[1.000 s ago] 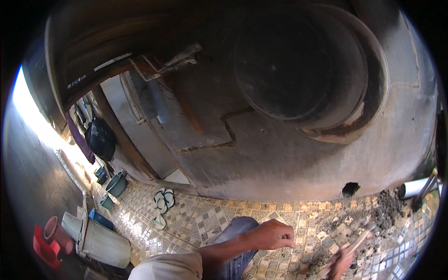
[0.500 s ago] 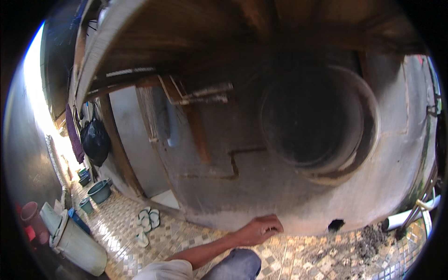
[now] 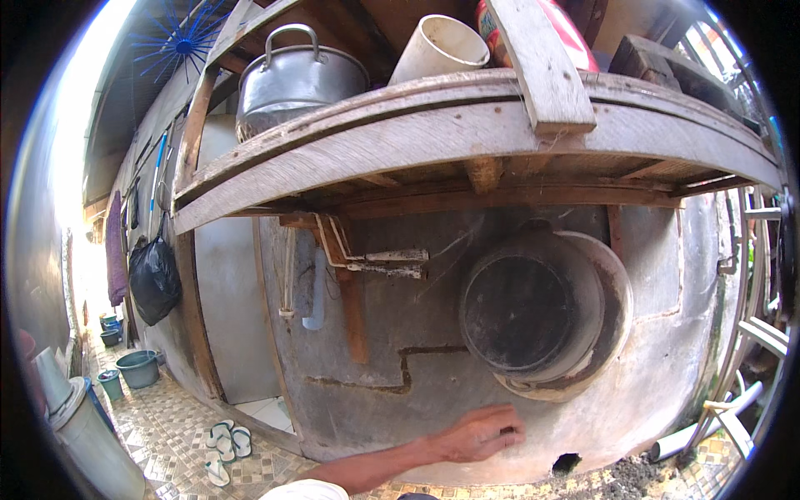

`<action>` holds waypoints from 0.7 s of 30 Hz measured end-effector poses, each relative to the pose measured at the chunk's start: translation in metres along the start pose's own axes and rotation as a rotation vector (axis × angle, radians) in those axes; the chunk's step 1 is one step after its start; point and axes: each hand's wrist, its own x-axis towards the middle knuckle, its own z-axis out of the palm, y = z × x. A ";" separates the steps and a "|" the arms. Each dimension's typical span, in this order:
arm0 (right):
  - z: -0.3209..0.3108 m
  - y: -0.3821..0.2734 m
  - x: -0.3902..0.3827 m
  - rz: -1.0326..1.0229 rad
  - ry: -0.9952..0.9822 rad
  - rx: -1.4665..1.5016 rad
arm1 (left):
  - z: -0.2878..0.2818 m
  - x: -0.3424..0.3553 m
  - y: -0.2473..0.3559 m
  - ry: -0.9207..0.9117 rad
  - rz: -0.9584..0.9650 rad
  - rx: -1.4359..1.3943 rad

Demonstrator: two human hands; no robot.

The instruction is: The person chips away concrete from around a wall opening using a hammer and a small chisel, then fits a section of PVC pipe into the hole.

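Note:
My left hand (image 3: 483, 433) is stretched out in front of the grey wall, its fingers curled in. Whatever they hold, if anything, is too blurred to make out. Above the hand, a wide blackened pot (image 3: 521, 312) and a larger round pan (image 3: 612, 292) behind it hang against the wall. Below and to the right of the fingers is a dark hole (image 3: 566, 463) at the wall's foot. My right hand is out of sight.
Overhead juts a wooden shelf (image 3: 400, 143) carrying a metal pot (image 3: 304, 79) and a white tub (image 3: 442, 46). Trowels (image 3: 383, 260) hang under it. Sandals (image 3: 223, 450), buckets (image 3: 137, 368) and a tall bin (image 3: 96, 446) stand left; dirt and a white pipe (image 3: 704, 421) lie right.
The view has tilted upward, so the shelf top with its pots now shows. My left hand is still curled, with its forearm reaching out lower in front of the wall.

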 end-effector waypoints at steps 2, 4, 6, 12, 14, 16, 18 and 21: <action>0.003 -0.007 0.002 -0.013 -0.009 -0.009 | -0.022 0.017 0.016 0.134 0.102 0.084; 0.005 -0.010 0.003 -0.029 -0.020 -0.014 | -0.048 0.034 0.032 0.240 0.219 0.223; 0.006 -0.010 0.002 -0.032 -0.025 -0.020 | -0.078 0.049 0.049 0.318 0.350 0.416; -0.004 0.011 -0.021 -0.008 -0.022 -0.018 | -0.216 0.104 0.156 0.646 0.909 1.151; -0.019 0.035 -0.045 0.038 0.022 -0.015 | -0.267 0.132 0.191 0.737 0.726 1.234; -0.025 0.062 -0.069 0.082 0.028 -0.015 | -0.325 0.156 0.223 0.559 0.224 1.209; -0.027 0.094 -0.097 0.126 0.023 -0.015 | -0.392 0.157 0.240 0.360 -0.073 1.212; -0.042 0.147 -0.157 0.148 0.063 -0.064 | -0.458 0.126 0.227 0.329 -0.267 1.168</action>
